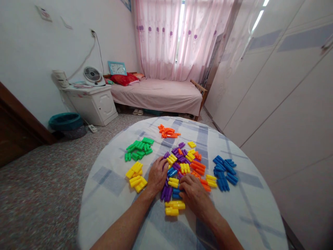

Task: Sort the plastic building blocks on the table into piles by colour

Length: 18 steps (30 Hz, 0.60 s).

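Observation:
A mixed heap of small plastic pegs [183,163] in purple, yellow, orange and blue lies in the middle of a round table [111,187] with a checked cloth. My left hand [157,175] rests palm down on the heap's left edge, fingers curled over purple and yellow pegs. My right hand [194,192] lies on the heap's near side with its fingers bent onto blue and yellow pegs; what they grip is hidden. Sorted groups lie around: green pegs [139,149], yellow pegs [135,176], orange pegs [168,132], blue pegs [224,171].
Beyond the table stand a bed with a pink cover [158,93], a white cabinet [91,102] with a small fan [93,75], and a teal basin [65,121] on the floor. White wardrobe doors [281,90] line the right side.

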Tool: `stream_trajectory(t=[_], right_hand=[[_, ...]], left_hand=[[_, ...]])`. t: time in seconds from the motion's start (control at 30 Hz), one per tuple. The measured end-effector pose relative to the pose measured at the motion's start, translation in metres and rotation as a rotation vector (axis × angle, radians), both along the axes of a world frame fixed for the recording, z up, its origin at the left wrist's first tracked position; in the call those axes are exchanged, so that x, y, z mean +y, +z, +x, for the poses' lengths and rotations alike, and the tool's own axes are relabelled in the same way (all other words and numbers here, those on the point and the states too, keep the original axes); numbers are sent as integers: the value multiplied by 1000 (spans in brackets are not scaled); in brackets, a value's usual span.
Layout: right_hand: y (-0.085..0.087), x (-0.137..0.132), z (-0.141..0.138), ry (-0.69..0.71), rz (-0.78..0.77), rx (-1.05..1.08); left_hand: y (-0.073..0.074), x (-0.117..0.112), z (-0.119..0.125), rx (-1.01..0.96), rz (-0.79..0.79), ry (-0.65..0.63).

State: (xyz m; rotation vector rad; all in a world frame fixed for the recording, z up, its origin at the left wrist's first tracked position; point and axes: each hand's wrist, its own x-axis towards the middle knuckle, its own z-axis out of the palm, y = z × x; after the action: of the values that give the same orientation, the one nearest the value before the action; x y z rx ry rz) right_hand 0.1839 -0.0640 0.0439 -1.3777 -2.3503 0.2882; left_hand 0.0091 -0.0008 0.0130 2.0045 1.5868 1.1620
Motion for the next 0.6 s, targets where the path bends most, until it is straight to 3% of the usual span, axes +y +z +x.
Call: stream_trajectory(t=[0.17,0.27,0.37,0.47,0.6], right_hand=[[21,-3,10,100,-37,167],[33,0,33,63,-40,237],[33,12,68,-144,73,208],[24,28,108,-452,252,94],[11,45,148,-735,342,-110]], left_hand=[[1,0,0,17,-14,7],[1,0,0,16,-1,7],[0,0,0,5,19,2],[-1,1,-1,-7,23,-3],[-3,3,-2,-8,5,-5]])
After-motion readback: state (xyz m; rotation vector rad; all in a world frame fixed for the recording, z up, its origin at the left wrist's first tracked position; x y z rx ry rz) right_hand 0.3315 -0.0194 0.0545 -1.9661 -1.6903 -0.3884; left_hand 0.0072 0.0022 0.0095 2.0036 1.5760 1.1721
